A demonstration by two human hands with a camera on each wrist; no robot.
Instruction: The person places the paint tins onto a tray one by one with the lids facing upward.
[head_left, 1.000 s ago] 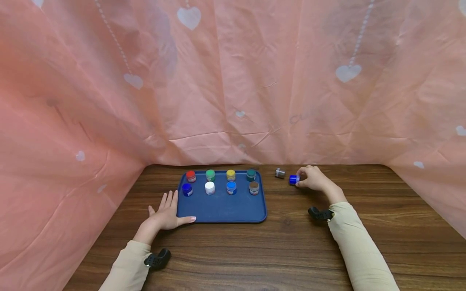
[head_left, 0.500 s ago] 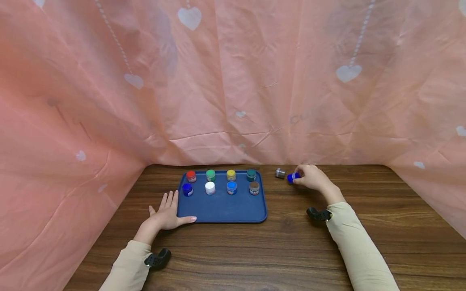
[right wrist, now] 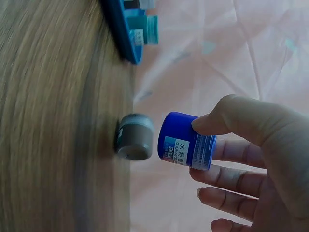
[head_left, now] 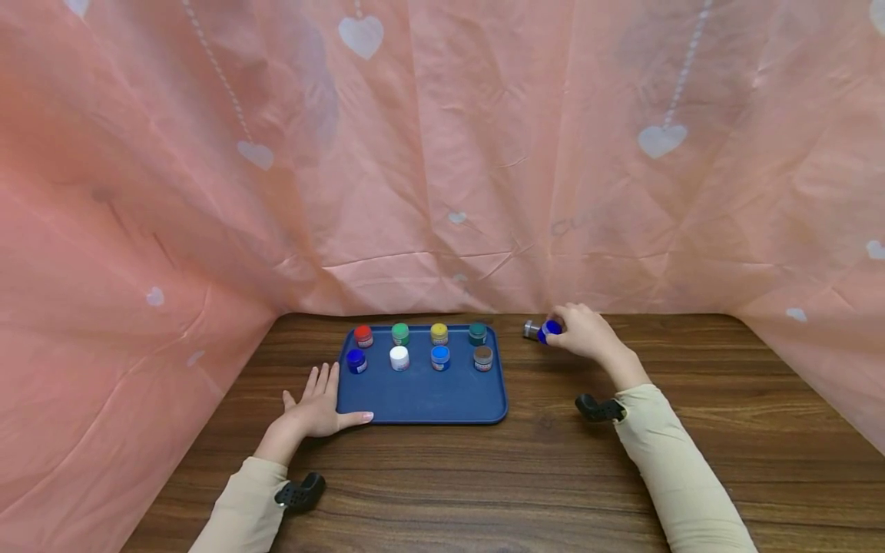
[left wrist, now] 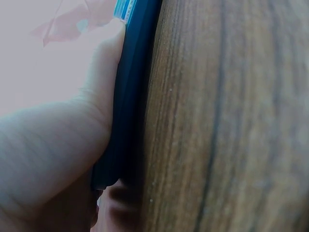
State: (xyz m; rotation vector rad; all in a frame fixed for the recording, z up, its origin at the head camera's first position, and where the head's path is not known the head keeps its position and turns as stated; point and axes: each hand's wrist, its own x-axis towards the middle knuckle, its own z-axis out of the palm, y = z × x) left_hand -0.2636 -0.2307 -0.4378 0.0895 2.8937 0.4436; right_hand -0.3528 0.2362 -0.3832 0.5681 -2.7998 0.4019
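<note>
My right hand pinches a blue paint jar by its ribbed lid between thumb and fingers. In the right wrist view the jar hangs off the table, its labelled body pointing toward the wood. Just beyond it a grey-brown paint jar lies on its side on the table; the blue jar partly covers it in the head view. My left hand rests at the near left corner of a blue tray, fingers straight along the left side and thumb over the front rim.
Two rows of upright paint jars stand in the tray's back half, among them a red jar, a white jar and a brown jar. A pink curtain hangs behind the wooden table.
My right hand has lifted the blue paint jar and carried it left, over toward the grey-brown jar, tilting it on the way. The left hand and tray stay put.
</note>
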